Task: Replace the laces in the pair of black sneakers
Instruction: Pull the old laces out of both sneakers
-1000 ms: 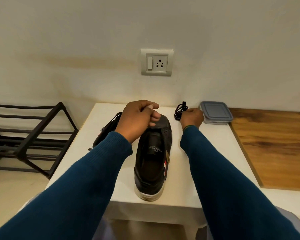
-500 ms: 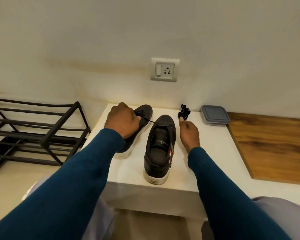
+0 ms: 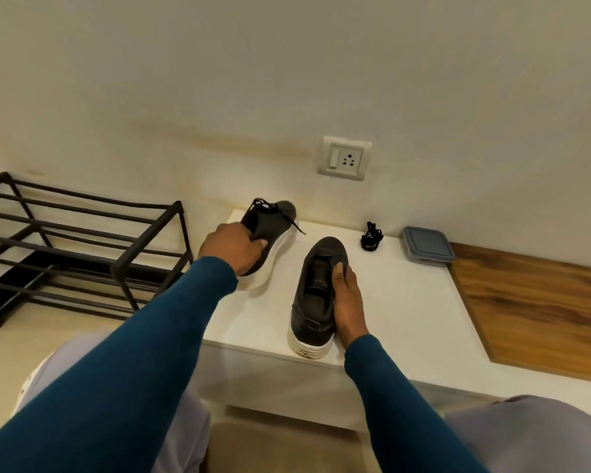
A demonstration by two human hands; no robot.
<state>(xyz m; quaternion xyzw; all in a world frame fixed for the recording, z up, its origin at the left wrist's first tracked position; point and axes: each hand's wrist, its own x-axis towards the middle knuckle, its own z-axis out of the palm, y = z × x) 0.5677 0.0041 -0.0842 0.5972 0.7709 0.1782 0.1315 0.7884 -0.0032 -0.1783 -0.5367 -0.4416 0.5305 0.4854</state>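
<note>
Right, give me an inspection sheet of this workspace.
Surface: white table, wooden top adjoining on its right.
Job's things: laced sneaker tilted at the back left; unlaced sneaker upright at the front edge; lace bundle near the wall.
Clutter: lidded grey container.
Hands: left hand grips the laced sneaker; right hand rests along the unlaced sneaker.
Cables: nothing seen.
Surroundings: black rack, wall socket.

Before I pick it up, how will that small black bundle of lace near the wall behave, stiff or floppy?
The small black bundle of lace is probably floppy: it sits as a loose tangle of thin loops on the white table. It looks light, so a pinch should lift it. Being loosely gathered, it may unravel and trail as it rises.
</note>
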